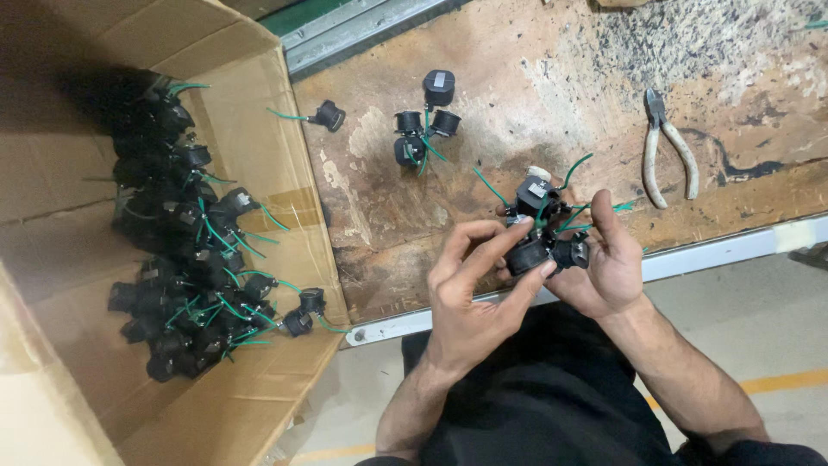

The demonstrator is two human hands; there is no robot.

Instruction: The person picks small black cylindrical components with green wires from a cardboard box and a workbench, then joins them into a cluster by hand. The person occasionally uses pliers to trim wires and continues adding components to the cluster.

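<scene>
Worn brown bench fills the upper right, its pale metal edge running just under both hands; bare bench lies between them and the pliers, which rest lengthwise toward the far side. Left hand and right hand meet above that edge, both pinching a cluster of black parts with green wires fanning up and right; its long axis is unclear. A second bunch sits farther back, one loose part near the open box, where many more are piled.
</scene>
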